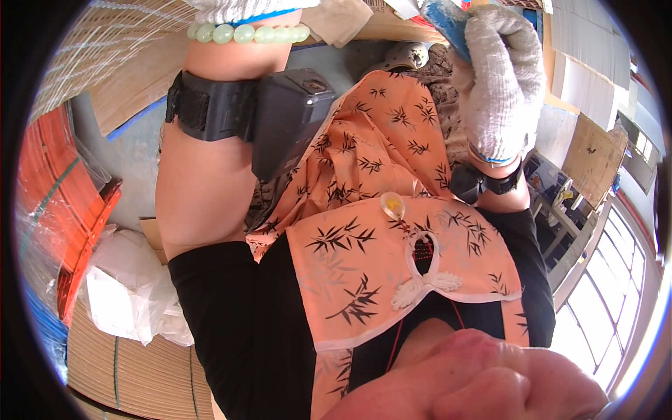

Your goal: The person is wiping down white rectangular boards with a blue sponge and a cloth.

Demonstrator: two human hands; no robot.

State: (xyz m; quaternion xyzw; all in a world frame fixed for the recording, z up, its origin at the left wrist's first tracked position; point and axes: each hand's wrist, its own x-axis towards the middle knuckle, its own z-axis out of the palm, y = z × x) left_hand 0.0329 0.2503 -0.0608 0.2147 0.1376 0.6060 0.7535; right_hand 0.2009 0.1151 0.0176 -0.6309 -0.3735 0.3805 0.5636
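My right hand [504,84] wears a white knit glove and is closed around a blue object [442,22] at the top edge; most of that object is cut off. A black wristband [493,183] sits below the glove. My left forearm [203,175] reaches up on the left, carrying a black strapped device [287,119] and a pale green bead bracelet [245,33]. Of my left hand, only the white glove cuff [241,8] shows at the top edge; the fingers are out of frame. Between the arms hangs my orange garment with black leaf print [378,252].
Orange plastic crates [63,203] stand at the left, with white plastic bags [126,294] beside them. Ribbed beige sheets [133,371] lie at the lower left and upper left. Cardboard pieces [595,147] and windows [616,280] are on the right. The floor [133,154] is grey.
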